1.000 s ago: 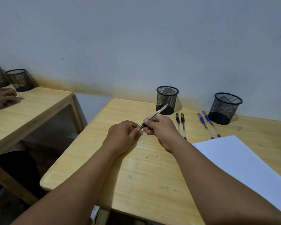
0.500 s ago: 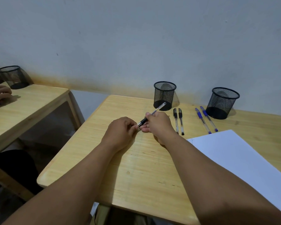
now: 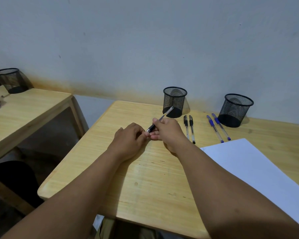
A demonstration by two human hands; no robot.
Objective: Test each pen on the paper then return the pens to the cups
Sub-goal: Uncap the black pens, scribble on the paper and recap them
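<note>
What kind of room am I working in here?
Probably a plain classroom or study room: two light wooden desks side by side against a bare wall, with mesh pen cups, pens and paper.

Matt wooden table (image 3: 145, 178), black wire-mesh cups (image 3: 174, 100), smooth white paper (image 3: 248, 166).

You are seated in a classroom-like study room: plain wooden desks (image 3: 162, 169), mesh pen cups (image 3: 174, 101), bare wall (image 3: 145, 40).
</note>
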